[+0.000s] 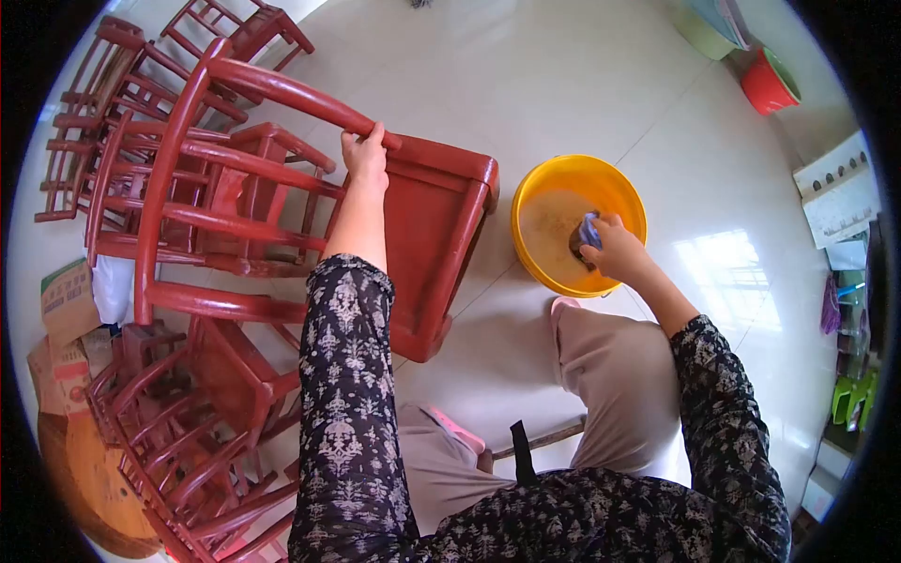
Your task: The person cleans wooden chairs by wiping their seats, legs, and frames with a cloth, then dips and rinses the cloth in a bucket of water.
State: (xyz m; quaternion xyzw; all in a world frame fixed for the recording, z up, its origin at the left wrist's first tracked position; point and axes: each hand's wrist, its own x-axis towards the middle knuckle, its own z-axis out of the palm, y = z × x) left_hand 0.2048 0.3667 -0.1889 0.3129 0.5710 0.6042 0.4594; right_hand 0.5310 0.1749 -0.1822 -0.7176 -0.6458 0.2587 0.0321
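My left hand [366, 158] is closed around the top rail of a red wooden chair [413, 216], whose seat lies to the right of that arm. To the right of the chair, a yellow bucket [527, 246] stands on the floor with cloudy brownish water inside. Over the bucket's opening, my right hand [608, 246] holds a bunched blue-grey cloth [588, 230]. The cloth is at or just above the water; exact contact cannot be made out.
More red chairs [225, 375] crowd the left side, with cardboard [68, 305] and a round wooden piece [94, 479] beyond. A red basin [770, 83] is at the upper right. A white rack [838, 192] and green items [852, 402] line the right edge.
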